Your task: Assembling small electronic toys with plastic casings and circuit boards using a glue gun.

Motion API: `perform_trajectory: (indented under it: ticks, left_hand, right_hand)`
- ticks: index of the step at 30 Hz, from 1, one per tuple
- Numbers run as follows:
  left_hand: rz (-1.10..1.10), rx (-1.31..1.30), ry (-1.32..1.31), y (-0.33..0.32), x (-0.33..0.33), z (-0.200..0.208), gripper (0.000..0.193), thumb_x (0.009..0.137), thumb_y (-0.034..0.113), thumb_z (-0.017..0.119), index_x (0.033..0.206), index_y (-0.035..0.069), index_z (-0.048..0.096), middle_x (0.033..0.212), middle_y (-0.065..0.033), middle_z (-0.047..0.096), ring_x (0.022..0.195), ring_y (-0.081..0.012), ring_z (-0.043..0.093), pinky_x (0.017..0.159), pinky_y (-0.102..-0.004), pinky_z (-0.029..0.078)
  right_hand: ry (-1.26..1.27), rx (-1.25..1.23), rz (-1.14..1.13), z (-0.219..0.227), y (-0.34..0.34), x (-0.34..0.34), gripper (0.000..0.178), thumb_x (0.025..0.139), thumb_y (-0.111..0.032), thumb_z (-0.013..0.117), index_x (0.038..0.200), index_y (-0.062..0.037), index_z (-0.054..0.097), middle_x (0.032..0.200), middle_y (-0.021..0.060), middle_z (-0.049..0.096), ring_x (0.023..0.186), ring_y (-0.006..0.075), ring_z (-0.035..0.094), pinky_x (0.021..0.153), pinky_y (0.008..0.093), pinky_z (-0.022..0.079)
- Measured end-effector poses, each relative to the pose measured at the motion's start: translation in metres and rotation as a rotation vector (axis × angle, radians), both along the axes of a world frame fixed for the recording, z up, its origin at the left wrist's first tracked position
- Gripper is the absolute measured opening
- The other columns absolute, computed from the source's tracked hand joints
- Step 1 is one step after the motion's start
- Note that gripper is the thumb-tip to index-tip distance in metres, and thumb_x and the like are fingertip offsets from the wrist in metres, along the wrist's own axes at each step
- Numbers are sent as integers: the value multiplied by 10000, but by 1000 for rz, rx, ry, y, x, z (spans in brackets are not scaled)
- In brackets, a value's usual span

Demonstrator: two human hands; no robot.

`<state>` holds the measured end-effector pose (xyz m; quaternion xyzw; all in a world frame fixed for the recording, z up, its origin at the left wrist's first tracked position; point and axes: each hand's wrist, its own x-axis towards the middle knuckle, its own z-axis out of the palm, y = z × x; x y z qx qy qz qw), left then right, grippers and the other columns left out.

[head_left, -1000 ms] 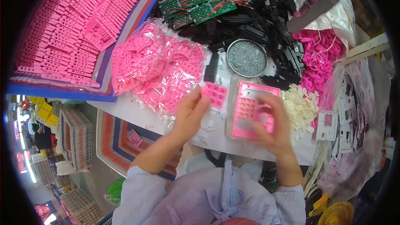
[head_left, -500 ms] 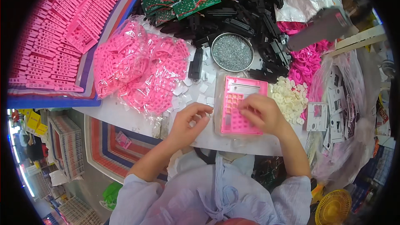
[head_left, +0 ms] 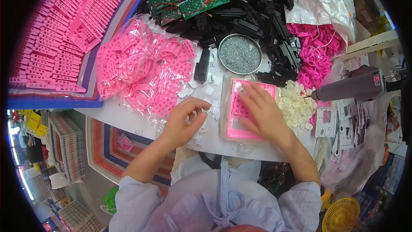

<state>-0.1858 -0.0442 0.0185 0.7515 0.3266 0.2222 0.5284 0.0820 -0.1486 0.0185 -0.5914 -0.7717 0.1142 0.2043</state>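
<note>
My right hand (head_left: 264,114) lies flat with fingers spread over a pink rectangular plastic casing (head_left: 253,136). Beneath and beside the fingers, a pink grid of small holes (head_left: 239,106) shows inside the casing; the hand hides much of the rest. The casing rests on a clear plastic-wrapped pad (head_left: 224,120) on the white table. Left of it, my left hand (head_left: 186,120) hovers over the tabletop, fingers loosely curled and thumb apart, with nothing visible in it. Small white square pieces (head_left: 209,90) lie scattered just beyond that hand.
A round tin of small metal screws (head_left: 239,53) stands beyond the casing, near black plastic parts (head_left: 246,28) and green circuit boards (head_left: 204,3). Bagged pink parts (head_left: 150,73) lie left. Cream discs (head_left: 296,105) are heaped right, beside a hanging electric screwdriver (head_left: 352,89).
My right hand has gone from a curled pinch to flat over the casing. A window-like opening now shows at the casing's near end. The screwdriver has swung down and right; my left hand shifted slightly left.
</note>
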Motion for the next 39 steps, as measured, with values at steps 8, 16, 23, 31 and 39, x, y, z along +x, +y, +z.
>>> perform_trajectory:
  ticks: [8,16,23,31,39]
  left_hand:
    - [-82,137,-77,16,17,23,202,879,-14,610,1064,8,689,1005,-83,687,834,-135,621,680,-255,468]
    - [-107,400,130,56,38,52,148,874,70,661,1012,29,698,927,-84,688,746,-166,637,637,-293,491]
    - [116,749,454,210,85,45,272,858,281,655,958,35,717,910,-184,708,828,-348,689,733,-445,537]
    - [414,287,759,283,131,19,523,823,536,666,945,38,772,1023,-209,728,994,-343,701,878,-437,536]
    - [610,-250,329,325,144,-14,437,720,350,848,911,-26,732,889,-169,727,796,-215,709,650,-386,556]
  right_hand:
    - [-273,-112,83,1,-25,-7,884,835,-578,636,1458,14,428,1565,196,360,1487,358,279,1145,617,253]
    - [-221,-208,143,-2,-27,-20,972,820,-662,610,1471,29,401,1577,205,337,1510,335,241,1151,649,192]
    - [-298,-210,162,-6,-19,-18,1052,799,-721,597,1498,28,359,1580,212,323,1518,320,222,1158,673,150]
    - [-299,-174,123,-10,-22,-19,1023,810,-700,605,1498,19,368,1577,184,343,1519,296,226,1165,657,155]
    - [-269,-66,124,-14,-23,-21,956,818,-666,612,1464,14,424,1547,185,390,1497,301,284,1137,637,223]
